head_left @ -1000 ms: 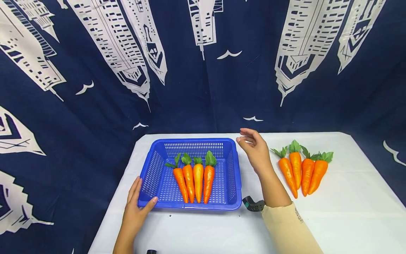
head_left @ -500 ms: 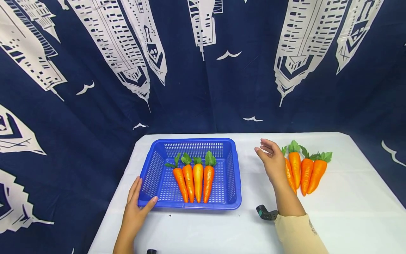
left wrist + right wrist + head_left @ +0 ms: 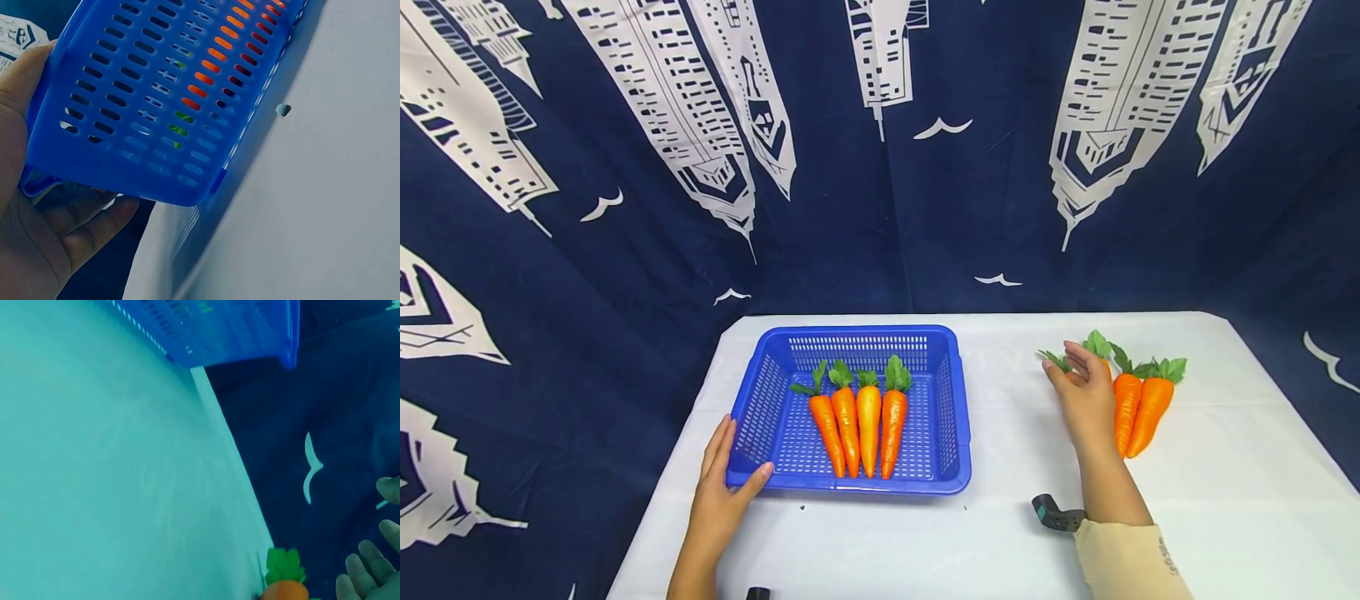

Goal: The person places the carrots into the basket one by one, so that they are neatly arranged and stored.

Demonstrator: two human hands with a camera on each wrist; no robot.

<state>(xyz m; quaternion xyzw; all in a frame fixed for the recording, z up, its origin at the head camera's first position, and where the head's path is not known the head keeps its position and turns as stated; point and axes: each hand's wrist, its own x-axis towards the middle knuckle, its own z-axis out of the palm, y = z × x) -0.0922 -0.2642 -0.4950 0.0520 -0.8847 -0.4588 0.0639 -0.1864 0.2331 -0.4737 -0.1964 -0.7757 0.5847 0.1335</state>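
Note:
A blue plastic basket stands on the white table with several orange carrots lying side by side in it, leaves away from me. My left hand holds the basket's near left corner, thumb at the front rim and fingers along the left side; the left wrist view shows this hand around the corner. Over a second group of carrots at the right, my right hand hovers with loosely bent fingers and nothing between them. It hides most of the leftmost carrots there. One carrot shows low in the right wrist view.
Behind the white table hangs a dark blue cloth printed with white buildings and birds. A black device is worn at my right wrist. Small dark specks lie in front of the basket.
My right hand has moved right from beside the basket to above the carrots on the table. The left hand and the basket have stayed in place.

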